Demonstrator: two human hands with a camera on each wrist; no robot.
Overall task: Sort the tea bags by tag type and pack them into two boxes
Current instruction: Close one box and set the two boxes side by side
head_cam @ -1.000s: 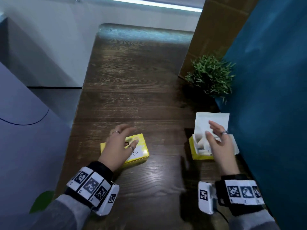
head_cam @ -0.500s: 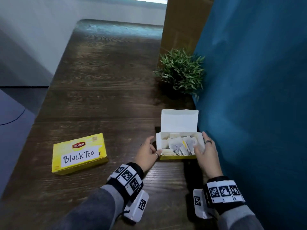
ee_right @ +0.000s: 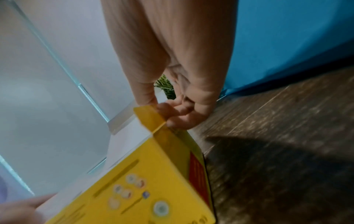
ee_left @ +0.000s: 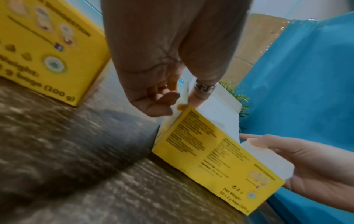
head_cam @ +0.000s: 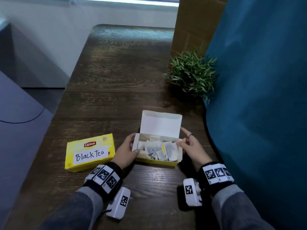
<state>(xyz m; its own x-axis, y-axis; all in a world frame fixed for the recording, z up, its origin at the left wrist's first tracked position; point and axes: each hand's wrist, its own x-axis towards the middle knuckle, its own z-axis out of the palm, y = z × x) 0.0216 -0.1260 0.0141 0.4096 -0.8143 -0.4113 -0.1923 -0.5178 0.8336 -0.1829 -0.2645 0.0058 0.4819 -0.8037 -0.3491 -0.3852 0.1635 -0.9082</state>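
Observation:
An open yellow box (head_cam: 156, 161) with a white raised lid (head_cam: 161, 124) stands on the wooden table between my hands. Several tea bags (head_cam: 157, 149) lie jumbled inside it. My left hand (head_cam: 127, 149) pinches the box's left end flap (ee_left: 184, 97) between thumb and fingers. My right hand (head_cam: 189, 145) pinches the right end flap (ee_right: 149, 116), index finger lifted. The box's yellow side (ee_left: 216, 157) shows in the left wrist view, and in the right wrist view (ee_right: 153, 181). A closed yellow Lipton box (head_cam: 90, 151) labelled "Black Tea" lies to the left, its side visible (ee_left: 46, 45).
A small green potted plant (head_cam: 191, 74) stands behind the open box on the right. A blue panel (head_cam: 257, 97) runs along the table's right edge. A cardboard box (head_cam: 192, 22) stands at the far right. The table's left edge (head_cam: 54, 113) drops off.
My left hand left the closed Black Tea box and came to the open box's left end. My right hand moved from inside the box to its right flap. The view shifted.

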